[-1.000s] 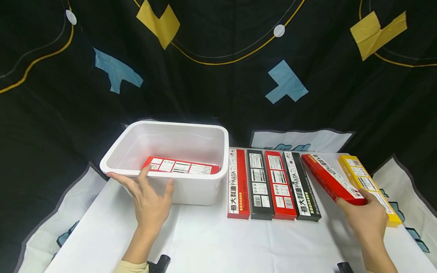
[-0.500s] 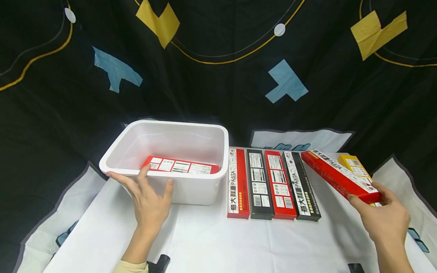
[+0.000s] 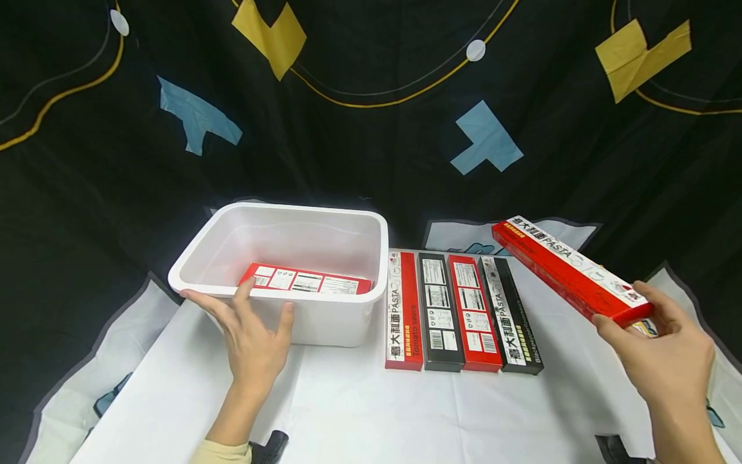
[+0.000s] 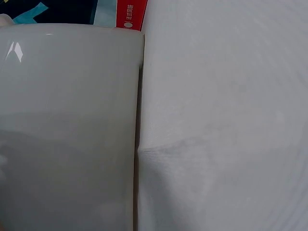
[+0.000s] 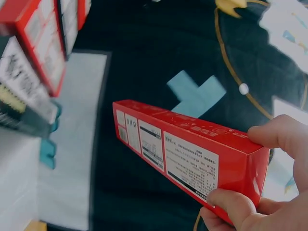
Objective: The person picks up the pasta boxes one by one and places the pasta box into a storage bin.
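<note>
"Who has what here?"

"A right hand point(image 3: 675, 354) pinches a red box point(image 3: 570, 274) by one end, thumb against fingers, parted only by the box's width. The box slants in the air above the table's point(image 3: 371, 412) far right corner."

"And the left?"

"The left hand point(image 3: 255, 341), fingers spread, touches the near side of a white tub point(image 3: 330, 325) by the table's far left corner; no firm grasp shows. Another box point(image 3: 307, 283), also red, lies inside."

"Which step is this?"

"A lift, it appears: the box is up off the table. Four more, red and black, lie in a row point(image 3: 473, 309) just right of the tub, their far ends near the table's far edge."

"What does the next move call for?"

"In our judgement, a firm pinch, since only one end is held, and height enough to clear the row should the box travel left."
</note>
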`<action>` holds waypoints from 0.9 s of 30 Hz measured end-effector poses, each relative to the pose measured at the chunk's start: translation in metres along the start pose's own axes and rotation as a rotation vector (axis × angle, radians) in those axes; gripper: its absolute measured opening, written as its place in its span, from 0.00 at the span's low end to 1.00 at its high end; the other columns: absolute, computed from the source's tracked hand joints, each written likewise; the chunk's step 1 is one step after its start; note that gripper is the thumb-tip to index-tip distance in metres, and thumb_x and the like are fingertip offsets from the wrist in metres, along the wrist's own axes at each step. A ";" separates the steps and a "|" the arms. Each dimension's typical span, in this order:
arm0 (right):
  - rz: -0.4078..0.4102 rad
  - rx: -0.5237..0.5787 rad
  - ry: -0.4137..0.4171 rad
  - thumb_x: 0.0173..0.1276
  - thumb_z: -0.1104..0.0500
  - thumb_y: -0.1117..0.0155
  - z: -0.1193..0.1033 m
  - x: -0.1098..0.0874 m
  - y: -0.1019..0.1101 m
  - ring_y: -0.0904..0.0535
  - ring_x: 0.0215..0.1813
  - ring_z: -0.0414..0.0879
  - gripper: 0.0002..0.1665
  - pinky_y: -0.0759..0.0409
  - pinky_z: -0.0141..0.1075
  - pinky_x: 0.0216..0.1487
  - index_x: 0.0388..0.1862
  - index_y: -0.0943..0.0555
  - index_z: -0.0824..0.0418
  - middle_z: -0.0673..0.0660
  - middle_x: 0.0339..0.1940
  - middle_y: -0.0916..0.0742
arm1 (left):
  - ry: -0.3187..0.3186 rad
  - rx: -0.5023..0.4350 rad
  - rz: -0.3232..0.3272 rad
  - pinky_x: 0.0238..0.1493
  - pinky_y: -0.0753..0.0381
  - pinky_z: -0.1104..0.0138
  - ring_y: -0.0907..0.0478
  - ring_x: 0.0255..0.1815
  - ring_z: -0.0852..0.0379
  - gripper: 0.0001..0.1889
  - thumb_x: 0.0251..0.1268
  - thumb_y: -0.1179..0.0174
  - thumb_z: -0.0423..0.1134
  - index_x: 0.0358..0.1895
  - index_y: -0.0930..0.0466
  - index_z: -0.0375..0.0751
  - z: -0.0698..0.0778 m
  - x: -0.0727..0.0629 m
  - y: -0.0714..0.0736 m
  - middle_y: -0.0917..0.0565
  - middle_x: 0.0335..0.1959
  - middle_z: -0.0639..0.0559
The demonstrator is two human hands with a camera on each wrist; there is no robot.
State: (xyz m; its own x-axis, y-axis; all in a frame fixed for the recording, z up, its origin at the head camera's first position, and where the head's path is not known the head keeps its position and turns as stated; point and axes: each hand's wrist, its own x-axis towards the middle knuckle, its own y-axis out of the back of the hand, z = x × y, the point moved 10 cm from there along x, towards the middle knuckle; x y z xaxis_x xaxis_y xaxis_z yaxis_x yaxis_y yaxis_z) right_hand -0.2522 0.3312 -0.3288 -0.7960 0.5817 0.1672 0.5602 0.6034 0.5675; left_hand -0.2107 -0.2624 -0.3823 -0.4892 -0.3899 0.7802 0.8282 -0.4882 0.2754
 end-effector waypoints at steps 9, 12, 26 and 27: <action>-0.092 0.250 0.176 0.58 0.66 0.28 -0.053 -0.017 -0.010 0.30 0.62 0.47 0.39 0.24 0.21 0.38 0.68 0.26 0.43 0.51 0.65 0.23 | -0.002 0.003 0.003 0.73 0.55 0.49 0.80 0.76 0.37 0.38 0.54 0.36 0.60 0.65 0.33 0.42 0.000 0.000 0.001 0.74 0.74 0.25; -0.178 0.389 0.199 0.57 0.69 0.28 -0.066 -0.025 -0.020 0.31 0.61 0.48 0.39 0.23 0.22 0.37 0.67 0.24 0.48 0.55 0.64 0.23 | 0.011 0.003 -0.004 0.72 0.53 0.49 0.80 0.76 0.38 0.38 0.54 0.36 0.60 0.65 0.34 0.43 -0.001 0.000 0.000 0.75 0.74 0.26; -0.524 0.605 0.446 0.59 0.69 0.29 -0.133 -0.075 -0.076 0.31 0.64 0.53 0.37 0.19 0.32 0.42 0.68 0.27 0.57 0.58 0.67 0.28 | 0.024 0.011 -0.021 0.72 0.53 0.48 0.80 0.76 0.38 0.38 0.54 0.36 0.59 0.65 0.34 0.43 -0.003 -0.001 0.000 0.76 0.75 0.29; -0.542 0.600 0.460 0.59 0.69 0.29 -0.137 -0.078 -0.081 0.31 0.64 0.53 0.37 0.19 0.33 0.42 0.68 0.27 0.56 0.58 0.67 0.27 | 0.024 0.011 -0.020 0.72 0.53 0.48 0.80 0.76 0.38 0.38 0.54 0.36 0.59 0.65 0.34 0.43 -0.003 -0.001 0.000 0.75 0.75 0.29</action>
State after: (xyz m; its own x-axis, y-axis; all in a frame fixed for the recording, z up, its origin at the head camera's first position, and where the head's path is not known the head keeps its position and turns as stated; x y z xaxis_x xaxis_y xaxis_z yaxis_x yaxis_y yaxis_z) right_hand -0.2669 0.1619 -0.2773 -0.9244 -0.0584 0.3770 0.0077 0.9852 0.1715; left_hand -0.2110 -0.2641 -0.3845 -0.5117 -0.3991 0.7608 0.8212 -0.4876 0.2966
